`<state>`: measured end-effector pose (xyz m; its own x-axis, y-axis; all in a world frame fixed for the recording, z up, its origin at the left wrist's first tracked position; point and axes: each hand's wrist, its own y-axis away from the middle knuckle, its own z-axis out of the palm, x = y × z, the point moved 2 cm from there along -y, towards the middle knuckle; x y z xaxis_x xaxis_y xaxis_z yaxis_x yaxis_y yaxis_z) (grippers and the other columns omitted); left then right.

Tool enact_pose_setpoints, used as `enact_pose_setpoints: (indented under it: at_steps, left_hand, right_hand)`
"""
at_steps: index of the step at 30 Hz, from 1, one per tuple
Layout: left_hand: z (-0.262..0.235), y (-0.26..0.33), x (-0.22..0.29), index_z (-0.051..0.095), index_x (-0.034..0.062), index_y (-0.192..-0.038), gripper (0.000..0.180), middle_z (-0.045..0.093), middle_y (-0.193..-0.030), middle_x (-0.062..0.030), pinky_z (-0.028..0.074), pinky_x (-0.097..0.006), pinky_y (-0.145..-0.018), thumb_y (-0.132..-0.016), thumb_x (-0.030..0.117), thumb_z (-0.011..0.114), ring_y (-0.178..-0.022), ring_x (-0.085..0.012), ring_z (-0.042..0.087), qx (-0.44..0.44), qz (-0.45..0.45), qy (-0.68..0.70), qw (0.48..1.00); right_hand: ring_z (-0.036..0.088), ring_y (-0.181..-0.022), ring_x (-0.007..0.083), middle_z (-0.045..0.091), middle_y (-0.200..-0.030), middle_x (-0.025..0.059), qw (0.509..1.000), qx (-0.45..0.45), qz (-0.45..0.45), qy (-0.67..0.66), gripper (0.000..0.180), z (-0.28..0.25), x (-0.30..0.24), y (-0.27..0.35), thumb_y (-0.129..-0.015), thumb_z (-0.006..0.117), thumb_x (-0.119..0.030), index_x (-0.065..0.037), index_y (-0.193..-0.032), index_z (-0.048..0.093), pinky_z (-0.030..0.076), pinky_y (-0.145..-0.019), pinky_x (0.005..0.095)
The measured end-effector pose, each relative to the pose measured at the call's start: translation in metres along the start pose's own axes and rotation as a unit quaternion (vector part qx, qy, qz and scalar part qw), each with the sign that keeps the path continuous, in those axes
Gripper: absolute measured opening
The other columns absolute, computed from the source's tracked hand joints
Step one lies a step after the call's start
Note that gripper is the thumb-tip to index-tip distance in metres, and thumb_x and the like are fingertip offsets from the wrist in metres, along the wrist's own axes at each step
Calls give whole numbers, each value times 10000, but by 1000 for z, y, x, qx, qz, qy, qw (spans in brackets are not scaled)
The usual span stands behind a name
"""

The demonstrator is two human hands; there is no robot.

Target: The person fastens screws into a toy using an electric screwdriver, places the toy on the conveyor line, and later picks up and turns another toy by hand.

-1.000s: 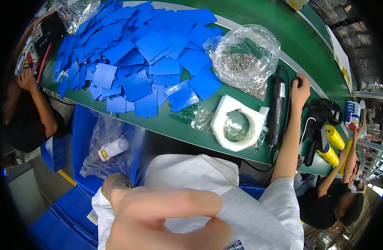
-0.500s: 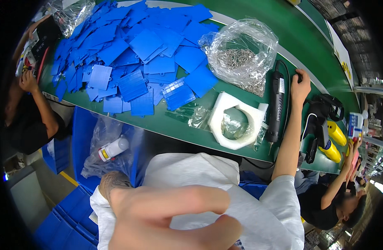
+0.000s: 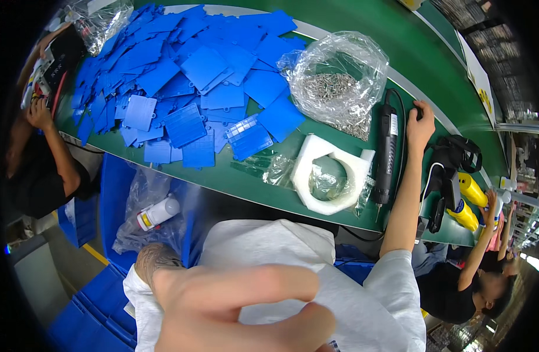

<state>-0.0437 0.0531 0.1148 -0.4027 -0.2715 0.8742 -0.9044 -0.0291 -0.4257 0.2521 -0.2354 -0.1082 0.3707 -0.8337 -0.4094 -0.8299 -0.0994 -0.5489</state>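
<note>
My left hand [image 3: 234, 305] is raised large and slightly blurred at the lower middle. Its thumb and index finger bend toward each other into a pinch, and I see nothing between them. My right hand [image 3: 421, 126] rests on the green table [image 3: 351, 218], fingers curled; a dark spot shows between thumb and finger, too small to name. Just left of it lies a black electric screwdriver [image 3: 387, 155] with its cable. Left of that is a white foam block [image 3: 303, 182] with a round hole, over clear plastic film. Beyond it stands a clear bag [image 3: 372, 64] of small screws [image 3: 331, 86].
Blue plastic plates [image 3: 208, 67] lie heaped across the table's left side. Yellow cylinders [image 3: 472, 189] and a black strapped device [image 3: 451, 155] are at right. Below left, a blue bin [image 3: 114, 193] holds a white bottle [image 3: 161, 212]. Other people work at left and right.
The whole view has shifted slightly; both my hands keep nearly the same poses. At the far right, a person's hand has come down beside the yellow cylinders.
</note>
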Motion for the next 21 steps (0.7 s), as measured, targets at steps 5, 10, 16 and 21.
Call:
enact_pose_setpoints:
  at_steps: [5,10,16,21]
  left_hand:
    - [-7,-6,9,548,5,-806,275,552,-765,-112,375,-231,-417,-543,30,625,-606,-226,534,-11,-78,7,997]
    - [13,-1,32,558,-1,-747,203,554,-744,-102,371,-210,-418,-561,18,637,-591,-174,526,296,-424,115,848]
    - [-15,-5,15,553,-4,-781,244,556,-827,-106,374,-230,-427,-561,41,648,-601,-172,521,-67,-36,-40,996]
    - [-7,0,31,542,14,-809,174,575,-806,-96,383,-204,-449,-655,53,612,-605,-132,530,-14,-306,-84,948]
  right_hand:
    - [532,-968,302,567,-1029,142,1000,-4,7,9,188,-1,2,1,-726,531,-85,-39,-898,589,405,-853,349]
    - [528,-980,306,564,-1041,147,1000,-8,9,4,184,2,-6,0,-725,532,-91,-34,-891,588,404,-856,351]
    - [526,-984,301,562,-1048,145,1000,0,-1,4,193,2,2,-1,-723,521,-90,-34,-893,590,404,-858,353]
    - [529,-981,298,565,-1041,144,1000,-1,2,16,187,-3,3,1,-722,519,-88,-31,-884,593,405,-855,351]
